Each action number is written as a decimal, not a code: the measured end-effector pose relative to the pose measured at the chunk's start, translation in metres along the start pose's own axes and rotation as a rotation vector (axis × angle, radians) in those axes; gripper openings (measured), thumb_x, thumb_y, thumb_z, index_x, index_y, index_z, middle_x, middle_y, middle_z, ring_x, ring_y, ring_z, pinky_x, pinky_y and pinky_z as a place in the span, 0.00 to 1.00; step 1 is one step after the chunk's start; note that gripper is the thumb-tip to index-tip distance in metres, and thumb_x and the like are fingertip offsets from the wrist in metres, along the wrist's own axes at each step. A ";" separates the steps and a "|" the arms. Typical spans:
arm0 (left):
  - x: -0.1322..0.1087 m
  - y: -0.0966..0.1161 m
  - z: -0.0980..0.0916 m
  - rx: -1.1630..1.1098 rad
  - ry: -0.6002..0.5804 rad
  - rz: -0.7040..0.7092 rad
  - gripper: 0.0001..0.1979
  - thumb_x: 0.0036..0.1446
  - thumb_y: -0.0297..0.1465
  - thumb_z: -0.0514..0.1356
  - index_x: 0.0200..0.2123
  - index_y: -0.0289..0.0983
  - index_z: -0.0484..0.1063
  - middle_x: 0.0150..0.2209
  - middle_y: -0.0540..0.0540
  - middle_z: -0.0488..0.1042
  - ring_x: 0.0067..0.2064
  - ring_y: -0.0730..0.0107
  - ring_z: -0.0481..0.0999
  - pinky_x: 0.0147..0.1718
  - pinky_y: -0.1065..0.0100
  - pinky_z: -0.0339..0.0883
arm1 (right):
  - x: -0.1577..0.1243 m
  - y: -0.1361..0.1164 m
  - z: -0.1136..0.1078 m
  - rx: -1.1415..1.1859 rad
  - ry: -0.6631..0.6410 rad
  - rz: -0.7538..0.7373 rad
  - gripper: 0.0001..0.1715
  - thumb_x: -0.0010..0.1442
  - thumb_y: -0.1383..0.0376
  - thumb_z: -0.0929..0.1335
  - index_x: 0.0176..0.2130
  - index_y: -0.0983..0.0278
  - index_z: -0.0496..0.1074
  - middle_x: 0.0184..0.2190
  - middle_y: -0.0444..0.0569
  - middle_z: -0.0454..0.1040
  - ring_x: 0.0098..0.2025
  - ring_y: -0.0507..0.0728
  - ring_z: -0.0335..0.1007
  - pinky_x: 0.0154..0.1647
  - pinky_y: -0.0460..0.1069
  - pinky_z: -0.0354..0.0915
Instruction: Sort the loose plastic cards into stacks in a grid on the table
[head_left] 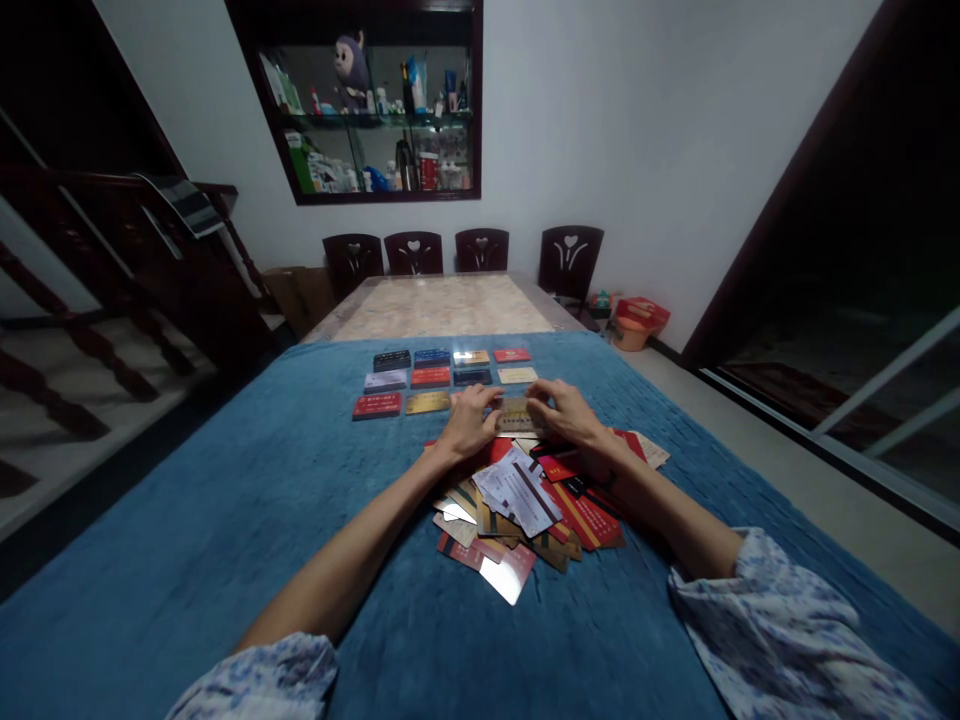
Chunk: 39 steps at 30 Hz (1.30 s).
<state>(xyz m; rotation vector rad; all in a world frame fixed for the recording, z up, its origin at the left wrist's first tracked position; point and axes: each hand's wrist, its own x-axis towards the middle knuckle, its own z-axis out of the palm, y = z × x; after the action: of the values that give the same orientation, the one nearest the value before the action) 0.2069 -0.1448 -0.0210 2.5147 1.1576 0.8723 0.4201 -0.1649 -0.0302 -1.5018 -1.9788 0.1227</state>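
Observation:
Between my two hands is a gold-beige card [516, 416], standing or lying flat just above the loose pile; whether it is one card or a small stack I cannot tell. The fingers of my left hand [471, 420] are closed at its left edge. At its right edge, my right hand [568, 412] has its fingers bent and pinching. Below them spreads a loose pile of cards [523, 492], in red, gold, silver and white. Beyond, small card stacks lie in rows, among them a red stack [377, 405], a gold stack [427, 402] and a cream card [517, 375].
A blue cloth [300, 500] covers the near part of the table; the marble-look top [450, 303] shows behind it. Dark chairs [571, 258] stand at the far end. An orange bucket [634, 328] is on the floor at right. A wooden railing [67, 300] runs along the left.

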 end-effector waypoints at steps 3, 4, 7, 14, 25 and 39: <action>-0.003 0.003 -0.002 0.038 -0.015 0.044 0.15 0.57 0.25 0.59 0.48 0.38 0.74 0.45 0.43 0.75 0.51 0.56 0.71 0.51 0.54 0.61 | 0.000 -0.002 -0.003 0.007 0.002 0.012 0.09 0.62 0.63 0.65 0.39 0.60 0.75 0.33 0.48 0.79 0.39 0.58 0.69 0.42 0.50 0.61; -0.004 0.003 -0.003 0.058 -0.021 0.064 0.14 0.57 0.26 0.60 0.47 0.38 0.74 0.46 0.43 0.74 0.51 0.56 0.71 0.51 0.54 0.61 | 0.000 -0.002 -0.003 0.009 0.007 0.016 0.09 0.62 0.63 0.65 0.38 0.61 0.75 0.32 0.48 0.78 0.39 0.58 0.69 0.43 0.50 0.62; -0.006 0.005 -0.005 0.128 -0.039 0.127 0.17 0.55 0.27 0.61 0.49 0.39 0.72 0.50 0.42 0.72 0.53 0.54 0.68 0.50 0.53 0.60 | 0.000 -0.002 -0.003 0.012 0.025 0.031 0.10 0.61 0.63 0.65 0.38 0.61 0.76 0.32 0.48 0.78 0.38 0.58 0.70 0.43 0.50 0.62; -0.008 0.010 -0.011 0.266 -0.096 0.232 0.20 0.54 0.31 0.62 0.52 0.37 0.70 0.54 0.38 0.70 0.56 0.52 0.65 0.52 0.51 0.58 | 0.001 0.000 -0.003 0.054 0.036 0.046 0.12 0.59 0.63 0.64 0.36 0.62 0.76 0.32 0.49 0.78 0.36 0.57 0.70 0.42 0.50 0.63; -0.008 0.005 -0.006 0.365 -0.096 0.271 0.23 0.57 0.34 0.59 0.56 0.37 0.66 0.55 0.37 0.69 0.56 0.51 0.64 0.52 0.50 0.58 | 0.002 0.003 -0.012 0.035 -0.065 0.006 0.13 0.59 0.62 0.66 0.40 0.62 0.77 0.32 0.47 0.78 0.36 0.57 0.70 0.40 0.50 0.63; -0.008 0.002 -0.006 0.363 -0.116 0.210 0.22 0.58 0.34 0.57 0.56 0.37 0.67 0.56 0.36 0.69 0.55 0.50 0.64 0.51 0.49 0.59 | 0.001 -0.012 -0.041 -0.329 -0.341 -0.142 0.34 0.53 0.59 0.74 0.58 0.61 0.69 0.52 0.58 0.69 0.52 0.66 0.62 0.44 0.55 0.63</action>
<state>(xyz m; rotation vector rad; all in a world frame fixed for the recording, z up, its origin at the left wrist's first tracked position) 0.2009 -0.1525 -0.0187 2.9784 1.1144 0.5930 0.4317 -0.1805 0.0074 -1.6188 -2.4683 -0.0097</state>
